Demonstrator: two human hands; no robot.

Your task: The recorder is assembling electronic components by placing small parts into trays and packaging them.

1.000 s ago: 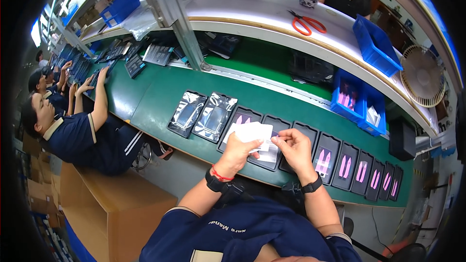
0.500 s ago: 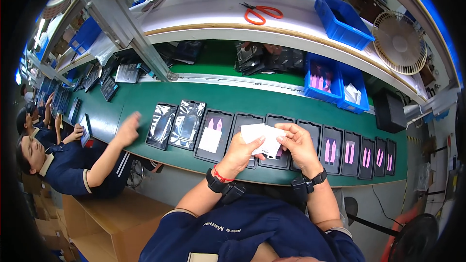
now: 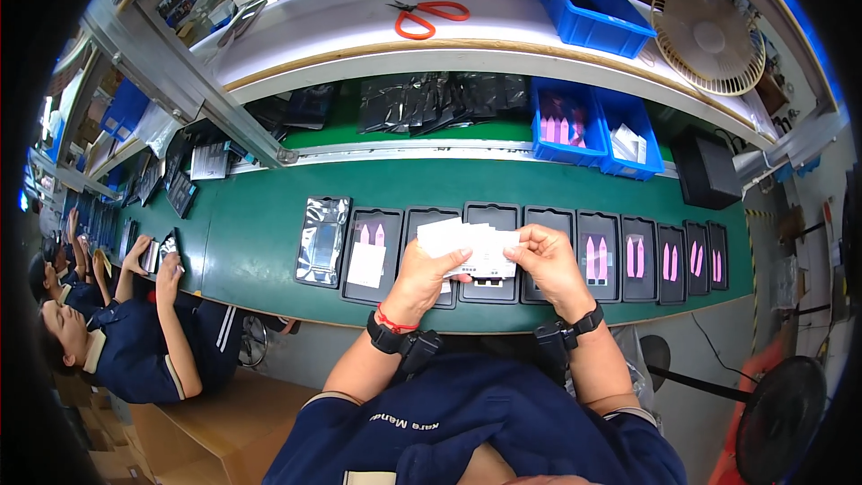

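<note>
Above the row of black trays, both my hands hold a fanned stack of small white cards (image 3: 476, 245). My left hand (image 3: 420, 280) grips the stack's left side, thumb on top. At the right edge, my right hand (image 3: 549, 268) pinches the cards between thumb and fingers. Just left of my left hand lies a black tray (image 3: 348, 216) with two pink strips and a white card (image 3: 366, 265) in it. Farther left, a tray carries a shiny clear-film packet (image 3: 323, 238). To the right, several trays hold pairs of pink strips (image 3: 596, 259). My hands partly hide the middle trays.
Blue bins (image 3: 567, 151) with pink strips and white pieces stand at the back right, near a black box (image 3: 705, 169). Dark film bags (image 3: 440, 101) lie under the shelf. Red-handled scissors (image 3: 431, 13) rest on the shelf. A co-worker (image 3: 135, 341) sits at left beside a cardboard box (image 3: 224, 436).
One of the two film-covered trays at the left is gone from the row. The co-worker's reaching hand has drawn back left. The cards in my hands are spread wider.
</note>
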